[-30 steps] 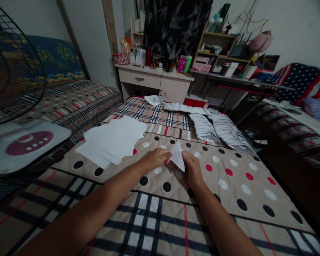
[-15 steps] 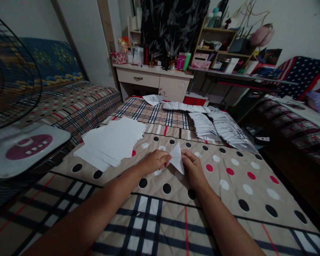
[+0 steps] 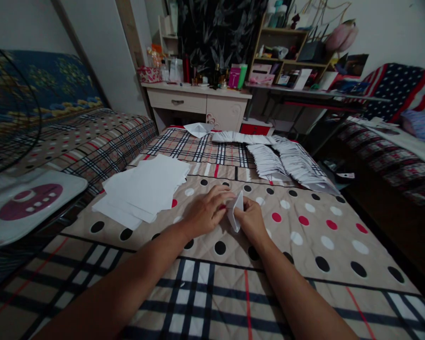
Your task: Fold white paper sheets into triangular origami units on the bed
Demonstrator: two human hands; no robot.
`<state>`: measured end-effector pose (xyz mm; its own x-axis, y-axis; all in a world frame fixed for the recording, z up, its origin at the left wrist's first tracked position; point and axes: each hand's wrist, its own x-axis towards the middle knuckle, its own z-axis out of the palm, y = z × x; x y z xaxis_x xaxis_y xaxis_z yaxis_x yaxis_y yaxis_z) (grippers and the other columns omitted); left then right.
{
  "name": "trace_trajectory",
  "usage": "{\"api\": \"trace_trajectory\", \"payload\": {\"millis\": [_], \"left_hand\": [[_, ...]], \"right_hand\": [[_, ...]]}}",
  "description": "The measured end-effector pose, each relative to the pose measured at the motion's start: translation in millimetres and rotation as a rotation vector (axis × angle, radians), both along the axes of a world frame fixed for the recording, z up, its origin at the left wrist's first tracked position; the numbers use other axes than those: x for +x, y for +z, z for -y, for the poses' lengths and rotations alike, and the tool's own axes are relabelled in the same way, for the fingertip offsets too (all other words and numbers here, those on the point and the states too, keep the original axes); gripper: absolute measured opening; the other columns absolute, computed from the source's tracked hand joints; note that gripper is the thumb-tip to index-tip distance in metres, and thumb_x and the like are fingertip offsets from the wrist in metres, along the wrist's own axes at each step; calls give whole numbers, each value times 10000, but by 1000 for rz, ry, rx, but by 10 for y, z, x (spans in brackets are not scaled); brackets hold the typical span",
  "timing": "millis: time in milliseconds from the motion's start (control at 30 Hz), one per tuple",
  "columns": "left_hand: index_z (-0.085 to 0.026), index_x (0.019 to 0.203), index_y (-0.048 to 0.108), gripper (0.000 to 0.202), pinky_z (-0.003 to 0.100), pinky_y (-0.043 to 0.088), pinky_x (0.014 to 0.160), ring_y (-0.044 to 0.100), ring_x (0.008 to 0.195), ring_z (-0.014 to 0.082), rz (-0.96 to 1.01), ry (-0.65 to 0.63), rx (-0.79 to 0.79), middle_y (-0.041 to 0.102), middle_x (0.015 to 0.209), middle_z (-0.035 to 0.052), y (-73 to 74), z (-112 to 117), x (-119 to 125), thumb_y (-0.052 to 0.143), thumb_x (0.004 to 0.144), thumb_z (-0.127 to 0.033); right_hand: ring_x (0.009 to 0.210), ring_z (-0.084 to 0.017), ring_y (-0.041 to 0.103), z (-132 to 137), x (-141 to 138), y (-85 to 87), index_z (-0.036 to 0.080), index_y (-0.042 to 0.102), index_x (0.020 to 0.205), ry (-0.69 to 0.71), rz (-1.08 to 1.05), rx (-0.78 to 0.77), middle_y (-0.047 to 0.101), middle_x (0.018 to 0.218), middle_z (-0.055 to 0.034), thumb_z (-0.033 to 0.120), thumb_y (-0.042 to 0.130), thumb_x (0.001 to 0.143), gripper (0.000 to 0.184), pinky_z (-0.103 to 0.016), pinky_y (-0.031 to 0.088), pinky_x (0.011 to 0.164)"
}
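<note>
A small folded white paper (image 3: 235, 211) stands on edge between my hands over the dotted quilt (image 3: 304, 236). My left hand (image 3: 206, 210) pinches its left side with curled fingers. My right hand (image 3: 251, 219) grips its right side, fingers closed round the fold. A loose pile of flat white sheets (image 3: 145, 188) lies on the quilt to the left of my left hand. Rows of folded white paper pieces (image 3: 286, 163) lie fanned out further back on the right.
A fan's white base (image 3: 24, 204) and dark grille (image 3: 7, 108) stand at the left. A cluttered dresser (image 3: 198, 99) and shelves (image 3: 286, 52) are at the bed's far end. Another bed (image 3: 393, 146) lies across a dark gap on the right.
The paper has gone from a flat triangle to a narrower fold standing on edge. Both hands have closed in on it. The view has shifted slightly downward.
</note>
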<state>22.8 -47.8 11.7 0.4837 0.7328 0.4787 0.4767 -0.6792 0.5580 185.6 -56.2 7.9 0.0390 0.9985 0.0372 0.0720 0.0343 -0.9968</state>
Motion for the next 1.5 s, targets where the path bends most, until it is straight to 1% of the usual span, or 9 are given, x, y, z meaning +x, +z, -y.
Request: {"api": "trace_trajectory", "payload": {"millis": [167, 433, 600, 800, 933, 1100, 1200, 1367, 1500], "left_hand": [[-276, 1191, 566, 480, 399, 483, 999, 503, 1219, 215, -110, -97, 312, 375, 1472, 61, 36, 32, -68, 551, 780, -29], [-226, 1088, 619, 320, 430, 487, 982, 514, 1211, 261, -207, -83, 363, 452, 1423, 96, 99, 28, -134, 710, 792, -303], [-177, 809, 649, 163, 389, 500, 925, 580, 1116, 239, 6, -18, 167, 563, 1292, 114, 73, 6, -130, 736, 763, -306], [-161, 620, 532, 315, 280, 502, 774, 651, 864, 169, 322, 74, -289, 704, 959, 63, 46, -44, -62, 794, 685, -326], [-160, 589, 506, 347, 243, 462, 686, 619, 798, 150, 391, 169, -361, 677, 842, 37, 30, -54, -42, 798, 652, -336], [-160, 625, 539, 326, 221, 429, 582, 574, 671, 119, 423, 222, -413, 632, 729, 10, -3, -53, -37, 797, 643, -357], [-164, 732, 608, 255, 231, 481, 623, 609, 712, 126, 482, 195, -403, 665, 802, 25, -1, -55, -37, 766, 687, -360], [-152, 753, 628, 187, 331, 536, 874, 657, 1026, 195, 583, 46, -336, 704, 1089, 111, 45, -48, -41, 735, 734, -303], [-152, 693, 611, 214, 352, 545, 883, 680, 1001, 208, 577, 18, -413, 724, 1093, 119, 48, -35, -40, 743, 728, -316]], "right_hand": [[528, -123, 485, -1, -17, 44, 128, 723, 789, 48, 32, -4, 641, 635, -3, 217, 635, 633, 200, -224, 361, 490], [507, -112, 459, -7, -8, 45, 149, 669, 648, 77, 31, 21, 581, 564, 20, 212, 624, 650, 78, -222, 337, 475], [452, -97, 421, 43, 19, 14, 161, 648, 640, 183, -15, 5, 547, 527, 26, 326, 628, 752, 201, -228, 301, 443], [427, -109, 459, 113, 80, 0, 176, 583, 651, 221, 60, 27, 527, 505, 19, 539, 502, 895, 444, -238, 318, 431], [516, -114, 500, 128, 71, 52, 180, 622, 783, 234, 17, 137, 551, 567, 24, 499, 572, 877, 337, -234, 383, 525], [544, -109, 500, 118, 39, 54, 180, 653, 858, 235, -53, 119, 599, 684, 10, 437, 672, 815, 261, -230, 386, 510], [487, -98, 454, 117, 47, 29, 179, 661, 817, 205, -45, 110, 562, 607, 26, 440, 664, 821, 261, -229, 349, 474], [444, -89, 430, 126, 81, -16, 170, 653, 767, 227, -2, 98, 516, 550, 36, 441, 633, 848, 284, -229, 303, 444], [445, -89, 431, 125, 93, -36, 171, 628, 727, 254, 31, 108, 505, 546, 35, 442, 622, 858, 301, -228, 304, 441]]}}
